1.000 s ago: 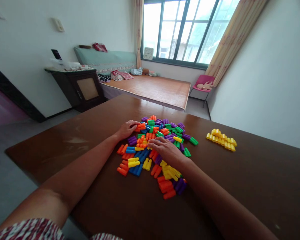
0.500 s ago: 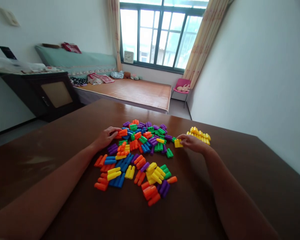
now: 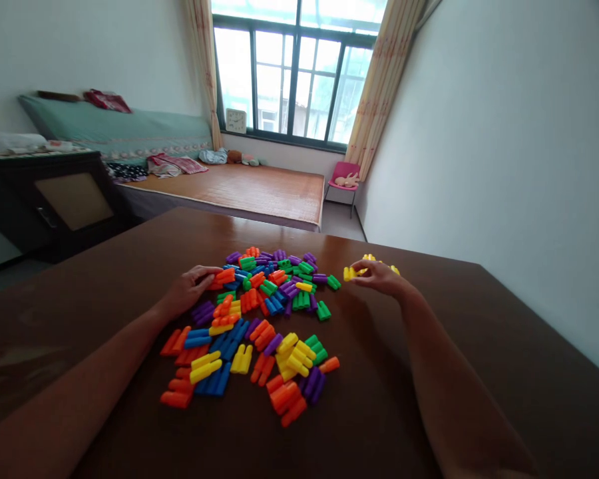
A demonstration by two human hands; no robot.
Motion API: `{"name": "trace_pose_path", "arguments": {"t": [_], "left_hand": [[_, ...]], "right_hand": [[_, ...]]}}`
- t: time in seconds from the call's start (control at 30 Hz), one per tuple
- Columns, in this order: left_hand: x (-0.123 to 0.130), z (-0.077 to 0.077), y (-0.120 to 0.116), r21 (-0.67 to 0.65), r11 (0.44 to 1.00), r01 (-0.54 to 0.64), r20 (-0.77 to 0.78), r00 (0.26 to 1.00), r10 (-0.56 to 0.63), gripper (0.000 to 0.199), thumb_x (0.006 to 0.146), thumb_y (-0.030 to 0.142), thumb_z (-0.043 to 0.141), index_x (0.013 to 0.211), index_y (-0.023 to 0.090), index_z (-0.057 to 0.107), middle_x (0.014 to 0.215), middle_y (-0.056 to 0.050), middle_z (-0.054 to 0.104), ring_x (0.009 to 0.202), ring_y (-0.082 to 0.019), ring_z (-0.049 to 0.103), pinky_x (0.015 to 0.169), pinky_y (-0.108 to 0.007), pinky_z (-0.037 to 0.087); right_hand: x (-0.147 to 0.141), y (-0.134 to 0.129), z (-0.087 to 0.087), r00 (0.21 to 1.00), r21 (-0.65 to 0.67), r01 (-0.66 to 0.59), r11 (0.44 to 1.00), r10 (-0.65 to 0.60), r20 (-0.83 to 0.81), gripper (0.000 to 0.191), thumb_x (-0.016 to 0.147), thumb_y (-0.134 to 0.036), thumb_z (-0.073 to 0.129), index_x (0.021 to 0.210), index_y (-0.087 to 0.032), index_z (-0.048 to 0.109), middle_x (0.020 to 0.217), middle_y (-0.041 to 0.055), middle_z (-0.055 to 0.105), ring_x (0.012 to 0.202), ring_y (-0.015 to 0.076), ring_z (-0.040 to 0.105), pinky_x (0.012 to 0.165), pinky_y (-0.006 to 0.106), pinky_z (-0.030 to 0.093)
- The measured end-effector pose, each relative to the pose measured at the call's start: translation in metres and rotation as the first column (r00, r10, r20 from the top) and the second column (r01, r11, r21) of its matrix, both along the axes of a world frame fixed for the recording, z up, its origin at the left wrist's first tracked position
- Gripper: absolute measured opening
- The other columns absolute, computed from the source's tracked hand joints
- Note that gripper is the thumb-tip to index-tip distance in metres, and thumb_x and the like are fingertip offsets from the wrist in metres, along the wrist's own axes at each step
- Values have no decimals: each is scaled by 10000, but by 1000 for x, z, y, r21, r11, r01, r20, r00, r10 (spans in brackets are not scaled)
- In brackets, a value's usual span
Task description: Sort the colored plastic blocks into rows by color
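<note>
At the left edge of a loose pile of colourful plastic building blocks, my left hand (image 3: 194,285) has its fingers closed on an orange block (image 3: 224,277). On the right, my right hand (image 3: 379,277) pinches a yellow block (image 3: 349,273) between thumb and fingers. Right behind that hand lies a group of yellow blocks (image 3: 395,270), mostly hidden by it. Purple, green, blue and orange blocks crowd the pile between my hands. Nearer to me are a yellow block (image 3: 241,359), joined blue blocks (image 3: 214,379) and an orange cluster (image 3: 285,399).
The blocks lie on a glossy brown table (image 3: 369,426). Beyond its far edge stands a bed (image 3: 239,189), with a dark cabinet (image 3: 54,199) to the left. A pink chair (image 3: 343,171) holding a soft toy is by the window (image 3: 289,80).
My right hand has carried the yellow block away from the pile's right edge to the yellow group. My left hand stays at the orange block. The view has turned slightly right.
</note>
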State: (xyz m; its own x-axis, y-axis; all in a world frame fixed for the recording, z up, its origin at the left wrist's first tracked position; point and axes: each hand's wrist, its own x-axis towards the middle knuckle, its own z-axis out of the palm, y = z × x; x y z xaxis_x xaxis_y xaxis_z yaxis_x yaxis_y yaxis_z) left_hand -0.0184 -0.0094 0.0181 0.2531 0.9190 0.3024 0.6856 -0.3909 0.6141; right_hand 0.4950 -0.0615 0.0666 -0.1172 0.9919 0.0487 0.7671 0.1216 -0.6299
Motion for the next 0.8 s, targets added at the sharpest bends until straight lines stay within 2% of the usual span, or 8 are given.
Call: {"name": "trace_pose_path", "arguments": {"t": [0.03,0.07,0.13,0.2,0.27,0.43,0.7,0.8], "left_hand": [[0,0,0,-2,1000,1,-2,1000,-1,510,843,563,458,1136,203,671,1148,-66,663,1058,-246,609,978,-349,450],[0,0,0,-5,1000,2,-3,1000,-2,515,841,566,459,1135,201,671,1147,-68,663,1058,-247,609,981,-350,448],[1,3,-2,-12,1000,1,-1,1000,-1,526,832,576,460,1125,196,676,1146,-71,664,1056,-252,609,987,-356,444],[4,7,-5,-23,1000,-7,1,1000,7,539,819,589,461,1115,195,680,1146,-74,666,1056,-258,608,991,-363,442],[6,11,-7,-30,999,-16,1,1000,16,549,805,601,467,1108,198,684,1143,-75,668,1052,-263,608,989,-369,444],[5,12,-8,-13,1000,-8,6,1000,8,536,816,604,465,1098,208,691,1120,-67,676,1028,-255,617,975,-361,452],[3,7,-5,-9,1000,-7,13,1000,7,513,824,591,474,1108,219,685,1135,-63,676,1043,-252,614,967,-360,459],[5,8,-7,0,1000,3,23,1000,-3,506,828,577,474,1100,207,686,1121,-69,676,1040,-246,614,959,-353,461]], "right_hand": [[14,2,0,994,72,108,992,-108,-8,367,747,-384,679,1052,-186,626,989,67,682,783,147,651,703,253,516],[29,3,-1,970,147,240,960,-243,-1,366,752,-381,668,1053,-179,614,1003,80,679,781,152,652,706,264,517],[56,6,-7,866,278,468,839,-498,45,359,752,-361,654,1050,-171,592,979,95,680,752,168,648,704,293,512],[75,8,-17,774,361,555,750,-624,108,335,752,-335,640,1040,-173,582,942,90,684,735,183,643,715,313,500],[84,11,-29,754,397,540,743,-636,164,306,768,-317,613,1038,-177,581,941,89,685,756,192,641,736,317,489],[78,23,-45,765,413,418,809,-558,320,303,801,-290,567,1074,-164,602,1001,120,684,895,233,621,805,333,467],[74,24,-50,796,411,348,843,-497,347,364,845,-206,440,1147,-131,629,1160,127,661,994,239,593,946,374,414],[67,20,-45,796,480,336,810,-517,316,391,860,-237,423,1185,-126,609,1228,142,622,1067,261,561,973,411,392]]}}
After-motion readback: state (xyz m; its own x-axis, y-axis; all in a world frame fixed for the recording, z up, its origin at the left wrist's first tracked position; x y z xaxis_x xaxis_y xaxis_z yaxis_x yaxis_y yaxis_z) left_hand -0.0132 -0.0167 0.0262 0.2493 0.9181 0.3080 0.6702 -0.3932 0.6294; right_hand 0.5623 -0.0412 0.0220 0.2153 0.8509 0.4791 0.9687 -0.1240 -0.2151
